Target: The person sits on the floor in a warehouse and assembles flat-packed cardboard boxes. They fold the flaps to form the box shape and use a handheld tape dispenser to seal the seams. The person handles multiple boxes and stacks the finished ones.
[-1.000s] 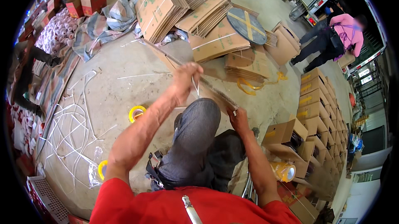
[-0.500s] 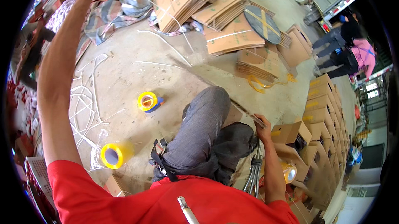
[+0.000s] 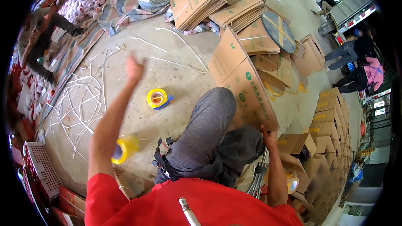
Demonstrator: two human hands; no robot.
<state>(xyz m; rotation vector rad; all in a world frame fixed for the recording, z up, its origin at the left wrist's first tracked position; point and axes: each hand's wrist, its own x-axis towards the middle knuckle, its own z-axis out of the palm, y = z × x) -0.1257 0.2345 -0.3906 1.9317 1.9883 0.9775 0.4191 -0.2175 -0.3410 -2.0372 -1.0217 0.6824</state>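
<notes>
In my right hand (image 3: 270,139) is the near edge of a flat cardboard carton (image 3: 239,73), fingers closed on it. The carton stands tilted just beyond my right knee. My left hand (image 3: 135,70) hangs over the floor beyond a yellow tape roll with a blue part (image 3: 158,99). Motion smears its fingers, and no object shows in it. Loose white strapping (image 3: 86,96) lies tangled on the floor to the left. A second yellow tape roll (image 3: 124,149) is partly behind my left forearm. Beside my right wrist are thin metal rods (image 3: 257,178).
Bundled flat cartons (image 3: 197,2) are piled ahead, with a dark round disc (image 3: 278,32) leaning on them. Filled cartons (image 3: 324,127) are stacked at right. People stand by a truck (image 3: 354,10) at far right; another person (image 3: 35,37) is at left near a white crate (image 3: 43,169).
My left hand has dropped from high at the upper left, where a white strap trailed by it. The carton in my right hand, seen edge-on and blurred before, now shows its broad face.
</notes>
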